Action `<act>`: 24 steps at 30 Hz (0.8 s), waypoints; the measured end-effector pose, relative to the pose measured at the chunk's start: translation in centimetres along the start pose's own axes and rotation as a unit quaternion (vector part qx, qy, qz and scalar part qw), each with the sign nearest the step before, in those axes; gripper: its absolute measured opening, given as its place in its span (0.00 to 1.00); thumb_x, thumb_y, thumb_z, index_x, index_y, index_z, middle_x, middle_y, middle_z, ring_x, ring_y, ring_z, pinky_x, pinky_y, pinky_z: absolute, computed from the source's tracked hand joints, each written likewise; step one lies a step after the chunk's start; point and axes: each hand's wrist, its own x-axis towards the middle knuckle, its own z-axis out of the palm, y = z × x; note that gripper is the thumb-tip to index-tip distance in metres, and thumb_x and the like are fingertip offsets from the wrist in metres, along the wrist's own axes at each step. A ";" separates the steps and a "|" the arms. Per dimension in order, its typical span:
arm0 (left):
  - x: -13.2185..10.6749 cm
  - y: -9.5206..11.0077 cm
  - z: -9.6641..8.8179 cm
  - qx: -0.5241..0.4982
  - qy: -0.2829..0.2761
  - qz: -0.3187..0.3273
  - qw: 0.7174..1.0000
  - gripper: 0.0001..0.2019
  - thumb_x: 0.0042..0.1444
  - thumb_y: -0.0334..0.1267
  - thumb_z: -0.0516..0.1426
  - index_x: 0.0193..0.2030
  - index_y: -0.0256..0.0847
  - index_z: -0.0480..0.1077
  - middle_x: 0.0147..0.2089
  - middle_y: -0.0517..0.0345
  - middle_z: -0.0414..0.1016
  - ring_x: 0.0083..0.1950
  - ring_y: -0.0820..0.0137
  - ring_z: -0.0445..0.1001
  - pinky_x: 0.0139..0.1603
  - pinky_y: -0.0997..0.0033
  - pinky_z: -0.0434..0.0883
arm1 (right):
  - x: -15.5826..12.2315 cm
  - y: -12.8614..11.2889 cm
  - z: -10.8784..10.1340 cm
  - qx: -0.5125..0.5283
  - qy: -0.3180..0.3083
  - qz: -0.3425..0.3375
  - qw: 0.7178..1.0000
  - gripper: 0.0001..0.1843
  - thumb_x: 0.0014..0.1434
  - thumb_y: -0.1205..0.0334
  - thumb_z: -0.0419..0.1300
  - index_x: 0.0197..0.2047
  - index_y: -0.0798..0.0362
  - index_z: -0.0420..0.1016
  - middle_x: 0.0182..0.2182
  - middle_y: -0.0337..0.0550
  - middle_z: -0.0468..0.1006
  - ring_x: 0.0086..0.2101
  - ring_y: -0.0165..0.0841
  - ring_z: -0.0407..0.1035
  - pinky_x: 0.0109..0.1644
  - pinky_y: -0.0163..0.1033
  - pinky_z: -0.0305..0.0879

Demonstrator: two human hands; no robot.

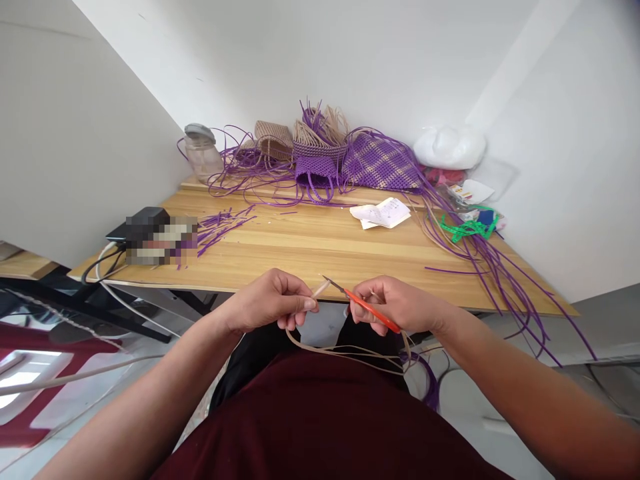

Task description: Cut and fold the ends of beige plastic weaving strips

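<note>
My left hand (273,303) pinches the end of a beige plastic strip (320,289) in front of my chest. The strip loops down across my lap (345,351). My right hand (395,303) is closed round small scissors with orange handles (370,309); their metal blades (333,283) point left, tips right at the strip's end. Both hands hover just before the near edge of the wooden table (310,250).
At the table's back lie woven purple and beige baskets (320,160) amid loose purple strips, a glass jar (203,153), a white bag (450,147), folded paper (383,213) and green cord (467,228). Purple strips (505,280) hang over the right edge. A dark box and cables sit left.
</note>
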 end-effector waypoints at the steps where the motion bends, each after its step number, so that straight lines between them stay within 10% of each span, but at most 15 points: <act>1: 0.0 0.0 0.0 0.001 -0.003 -0.002 1.000 0.12 0.53 0.45 0.63 0.33 0.36 0.79 0.23 0.58 0.74 0.20 0.78 0.68 0.20 0.80 0.64 | -0.1 -0.2 0.2 -0.005 0.008 0.003 1.000 0.24 0.51 0.42 0.66 0.30 0.58 0.71 0.25 0.37 0.69 0.20 0.22 0.59 0.25 0.30 0.59; 24: 0.1 -0.9 -0.2 -0.013 -0.009 -0.005 1.000 0.12 0.52 0.45 0.64 0.34 0.37 0.79 0.23 0.57 0.75 0.21 0.77 0.69 0.20 0.80 0.64 | -0.8 -0.4 1.6 -0.126 0.102 0.013 0.987 0.10 0.56 0.54 0.63 0.33 0.53 0.74 0.31 0.42 0.81 0.27 0.30 0.71 0.27 0.30 0.61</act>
